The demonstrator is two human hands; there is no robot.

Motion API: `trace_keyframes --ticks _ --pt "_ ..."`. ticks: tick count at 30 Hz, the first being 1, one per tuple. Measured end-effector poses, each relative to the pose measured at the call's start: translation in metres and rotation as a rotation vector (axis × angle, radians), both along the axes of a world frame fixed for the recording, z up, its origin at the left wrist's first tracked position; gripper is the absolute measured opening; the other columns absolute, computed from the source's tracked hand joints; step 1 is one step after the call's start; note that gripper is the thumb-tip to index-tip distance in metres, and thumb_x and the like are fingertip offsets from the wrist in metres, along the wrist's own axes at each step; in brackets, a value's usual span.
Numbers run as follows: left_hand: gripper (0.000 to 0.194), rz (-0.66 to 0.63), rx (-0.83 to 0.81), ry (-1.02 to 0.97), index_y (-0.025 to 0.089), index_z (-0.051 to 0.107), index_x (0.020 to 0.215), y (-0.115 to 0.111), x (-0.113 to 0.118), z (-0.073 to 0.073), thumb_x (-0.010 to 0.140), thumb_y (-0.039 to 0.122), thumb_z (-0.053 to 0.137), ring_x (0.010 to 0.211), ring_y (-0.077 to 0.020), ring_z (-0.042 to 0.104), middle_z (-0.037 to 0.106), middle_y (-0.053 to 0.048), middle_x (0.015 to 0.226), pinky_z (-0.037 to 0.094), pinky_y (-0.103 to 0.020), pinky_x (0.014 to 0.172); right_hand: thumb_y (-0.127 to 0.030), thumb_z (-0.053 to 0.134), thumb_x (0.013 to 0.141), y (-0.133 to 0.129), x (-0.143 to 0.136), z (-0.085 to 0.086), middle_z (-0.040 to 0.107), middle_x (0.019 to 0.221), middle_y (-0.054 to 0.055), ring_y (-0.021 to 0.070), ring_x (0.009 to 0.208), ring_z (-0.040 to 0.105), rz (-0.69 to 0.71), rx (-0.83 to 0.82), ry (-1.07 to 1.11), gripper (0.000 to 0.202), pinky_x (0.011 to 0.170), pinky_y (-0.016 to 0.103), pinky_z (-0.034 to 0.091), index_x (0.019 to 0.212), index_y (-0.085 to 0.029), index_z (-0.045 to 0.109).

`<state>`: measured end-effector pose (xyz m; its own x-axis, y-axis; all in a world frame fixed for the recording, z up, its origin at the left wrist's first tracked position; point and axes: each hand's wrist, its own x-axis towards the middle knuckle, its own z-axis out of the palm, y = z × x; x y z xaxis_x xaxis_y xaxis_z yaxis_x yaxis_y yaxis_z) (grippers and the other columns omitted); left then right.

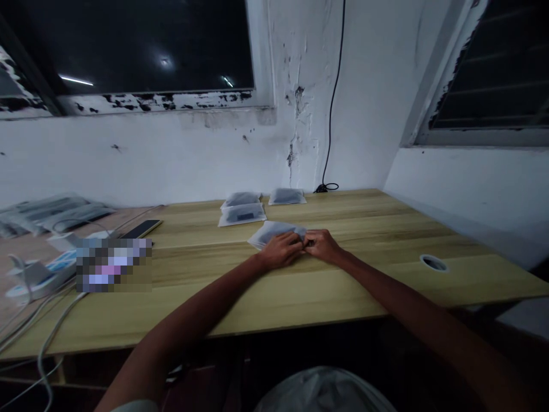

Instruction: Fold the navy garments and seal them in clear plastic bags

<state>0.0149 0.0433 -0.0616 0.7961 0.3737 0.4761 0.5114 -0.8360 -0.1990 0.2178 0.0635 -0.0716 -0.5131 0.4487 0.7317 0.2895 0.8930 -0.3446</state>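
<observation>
Peeling white wall [193, 154] (two dark windows [137, 40]), wooden table [326, 292].

Both arms reach out over a pale wooden table [343, 286], where the left hand [281, 250] and the right hand [322, 245] meet fingertip to fingertip on the near edge of a flat, frosted white plastic pouch [274, 231], fingers curled and pinching at it. Just beyond the left hand lie two more frosted pouches with dark contents, stacked [242, 210], and a third such pouch [287, 196] sits beyond the right hand beside a black cable [332, 114] hanging down the white wall. Well off to the left of the left hand lies a dark phone [141, 229], and to the right of the right hand is a round cable hole [433, 262].
</observation>
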Motion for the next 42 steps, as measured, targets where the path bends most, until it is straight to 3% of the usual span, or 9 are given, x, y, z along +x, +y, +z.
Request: trace_keyframes --ticks 5,11,16,21,25,29,32,37,42 --pt "0.026 0.072 0.025 0.001 0.02 0.064 0.098 0.009 -0.004 0.005 0.098 0.03 0.041 0.092 -0.0204 0.052 0.059 -0.009 0.101 0.04 -0.034 0.081 -0.028 0.072 0.078 0.005 0.007 0.013 0.061 0.061 0.0 0.0118 0.056 0.053 0.026 -0.099 0.023 0.025 0.056 0.024 0.038 0.058 -0.017 0.061" --pt "0.023 0.181 0.107 0.007 0.02 0.065 0.098 0.034 -0.03 0.013 0.097 0.032 0.046 0.094 -0.0212 0.05 0.059 -0.009 0.101 0.036 -0.036 0.084 -0.044 0.079 0.07 0.028 0.04 0.021 0.063 0.063 0.002 0.0131 0.059 0.054 -0.093 -0.211 0.109 0.033 0.056 0.025 0.039 0.061 -0.016 0.064" --pt "0.031 0.181 0.096 0.001 0.019 0.065 0.094 0.038 -0.036 0.011 0.099 0.038 0.041 0.093 -0.0208 0.053 0.061 -0.009 0.095 0.038 -0.035 0.085 -0.045 0.079 0.067 0.042 0.06 0.012 0.064 0.065 0.003 0.0147 0.061 0.056 -0.14 -0.315 0.114 0.033 0.056 0.025 0.041 0.063 -0.016 0.064" --pt "0.034 0.05 -0.123 -0.125 0.019 0.065 0.108 0.034 -0.037 0.007 0.095 0.046 0.048 0.11 -0.0219 0.056 0.063 -0.01 0.118 0.043 -0.037 0.096 -0.037 0.077 0.068 0.052 0.073 -0.002 0.066 0.067 0.002 0.0153 0.061 0.058 -0.17 -0.412 0.02 0.024 0.059 0.026 0.043 0.068 -0.016 0.066" --pt "0.04 0.012 -0.225 -0.102 0.02 0.064 0.118 0.042 -0.044 0.002 0.093 0.048 0.053 0.113 -0.0214 0.06 0.065 -0.01 0.122 0.046 -0.036 0.098 -0.025 0.071 0.072 0.051 0.074 -0.002 0.068 0.076 0.003 0.0174 0.069 0.06 -0.244 -0.251 -0.12 0.01 0.066 0.028 0.045 0.074 -0.017 0.066" --pt "0.043 0.062 -0.151 -0.01 0.021 0.066 0.118 0.042 -0.04 0.003 0.089 0.052 0.056 0.108 -0.0221 0.063 0.068 -0.01 0.118 0.05 -0.035 0.094 -0.02 0.072 0.073 0.036 0.05 0.004 0.067 0.092 0.007 0.0235 0.092 0.058 -0.233 0.07 -0.302 0.017 0.083 0.035 0.045 0.088 -0.019 0.066" --pt "0.038 0.055 -0.082 0.078 0.02 0.065 0.117 0.037 -0.035 0.01 0.092 0.046 0.052 0.103 -0.0204 0.065 0.07 -0.01 0.114 0.051 -0.033 0.091 -0.012 0.063 0.079 0.026 0.026 0.001 0.065 0.089 0.007 0.0224 0.089 0.057 -0.238 0.187 -0.432 0.013 0.081 0.034 0.045 0.09 -0.018 0.064" --pt "0.027 0.093 -0.04 0.17 0.018 0.067 0.107 0.029 -0.028 0.018 0.094 0.032 0.048 0.088 -0.0181 0.067 0.072 -0.009 0.096 0.051 -0.029 0.079 -0.006 0.056 0.083 0.022 0.011 -0.007 0.063 0.084 0.006 0.0195 0.084 0.057 -0.209 0.147 -0.375 0.014 0.077 0.03 0.045 0.083 -0.018 0.063" --pt "0.021 0.326 -0.046 0.169 0.016 0.066 0.1 0.021 -0.011 0.014 0.083 0.027 0.059 0.082 -0.0241 0.066 0.07 -0.01 0.089 0.049 -0.034 0.072 -0.014 0.06 0.086 0.02 0.015 -0.006 0.063 0.081 0.004 0.0181 0.08 0.058 -0.053 -0.016 -0.212 0.009 0.074 0.03 0.045 0.078 -0.019 0.062"
